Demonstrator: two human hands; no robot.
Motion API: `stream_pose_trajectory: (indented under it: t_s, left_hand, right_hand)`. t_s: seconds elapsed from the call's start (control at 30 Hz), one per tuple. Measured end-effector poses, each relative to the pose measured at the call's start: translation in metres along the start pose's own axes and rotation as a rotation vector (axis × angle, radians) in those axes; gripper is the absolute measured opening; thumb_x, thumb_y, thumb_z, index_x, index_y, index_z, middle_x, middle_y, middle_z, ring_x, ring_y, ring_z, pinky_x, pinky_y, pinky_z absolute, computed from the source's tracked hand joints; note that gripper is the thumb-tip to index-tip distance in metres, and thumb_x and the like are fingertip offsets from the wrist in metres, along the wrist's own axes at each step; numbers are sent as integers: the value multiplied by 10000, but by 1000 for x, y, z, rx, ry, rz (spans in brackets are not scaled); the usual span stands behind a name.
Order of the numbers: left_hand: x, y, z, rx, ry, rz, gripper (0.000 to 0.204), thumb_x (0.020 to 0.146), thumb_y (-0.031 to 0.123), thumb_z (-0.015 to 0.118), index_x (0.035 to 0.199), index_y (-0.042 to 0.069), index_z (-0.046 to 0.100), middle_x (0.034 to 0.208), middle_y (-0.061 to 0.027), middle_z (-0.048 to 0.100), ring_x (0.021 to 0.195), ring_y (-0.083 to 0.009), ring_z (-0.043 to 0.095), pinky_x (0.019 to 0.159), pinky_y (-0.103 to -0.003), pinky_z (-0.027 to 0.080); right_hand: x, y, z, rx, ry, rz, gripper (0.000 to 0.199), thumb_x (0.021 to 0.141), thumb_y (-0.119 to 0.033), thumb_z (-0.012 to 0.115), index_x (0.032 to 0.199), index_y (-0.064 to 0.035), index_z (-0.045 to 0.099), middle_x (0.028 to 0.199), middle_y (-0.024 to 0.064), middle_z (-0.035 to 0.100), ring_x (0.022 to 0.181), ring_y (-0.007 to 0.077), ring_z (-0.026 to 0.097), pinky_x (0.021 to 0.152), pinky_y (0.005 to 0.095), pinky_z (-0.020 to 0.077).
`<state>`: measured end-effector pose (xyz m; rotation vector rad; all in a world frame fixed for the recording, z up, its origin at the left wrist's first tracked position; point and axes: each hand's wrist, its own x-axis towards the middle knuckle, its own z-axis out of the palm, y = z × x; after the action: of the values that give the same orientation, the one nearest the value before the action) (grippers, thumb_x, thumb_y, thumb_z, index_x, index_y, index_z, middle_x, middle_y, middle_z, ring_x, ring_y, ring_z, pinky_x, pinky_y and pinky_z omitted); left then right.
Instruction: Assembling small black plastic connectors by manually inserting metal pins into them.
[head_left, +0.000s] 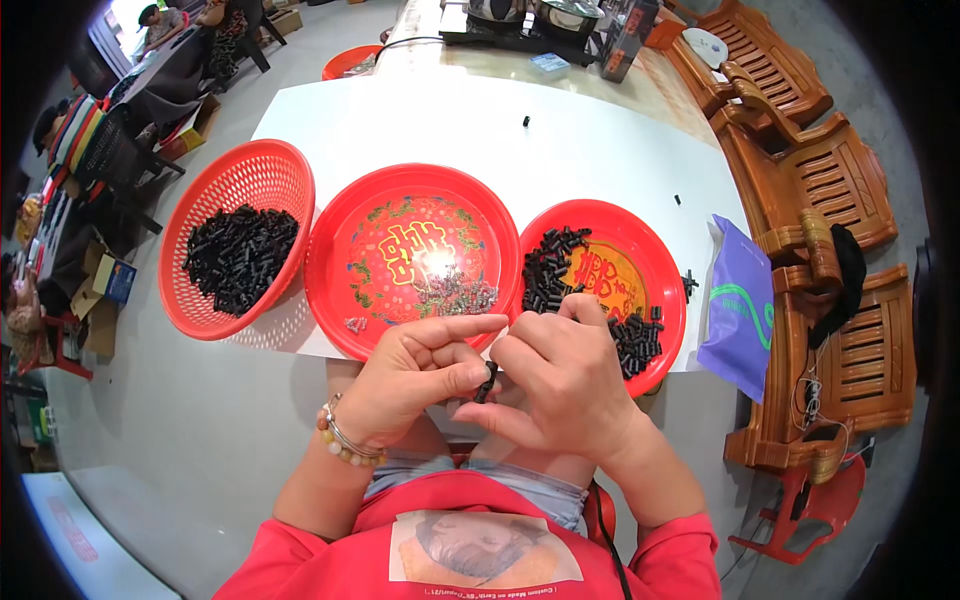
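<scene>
A small black ribbed tube [486,383] is pinched between the thumb and fingers of my left hand [425,372], above my lap. My right hand [565,375] meets it from the other side, its fingers curled against my left fingertips; whatever they grip is hidden. Just beyond my hands, a red tray [330,250] holds a pile of tiny clear and silvery pieces [455,295]. To its right, a second red tray [665,270] carries many similar black tubes [545,275], partly behind my right hand. At the left, a red perforated basket [180,265] contains a heap of black tubes [240,258].
The trays stand on a white-covered table [440,115], with a few stray black pieces [526,121]. A purple pouch [738,310] lies at its right edge. Wooden chairs [825,180] line the right side. A stove with pots [530,20] is at the back; people sit far left.
</scene>
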<state>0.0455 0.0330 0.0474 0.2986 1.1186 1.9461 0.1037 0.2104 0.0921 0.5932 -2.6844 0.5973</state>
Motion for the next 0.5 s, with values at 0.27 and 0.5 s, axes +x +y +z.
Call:
stream_pose_trajectory:
  t_s: [0.27,0.5]
  left_hand:
    - [0,2,-4,23,-71,-69,419,863,14,591,1269,-26,492,808,-19,621,723,-52,576,650,-196,469]
    - [1,-2,-6,-34,-101,-119,467,858,26,601,1299,-11,451,805,-23,631,721,-54,588,669,-193,479]
  right_hand:
    - [-2,0,9,23,25,-38,284,634,-276,720,631,-108,491,608,34,490,529,185,507,672,346,359]
    - [-6,5,25,96,159,-97,346,603,-288,743,545,-129,442,513,-3,407,445,160,444,577,328,316]
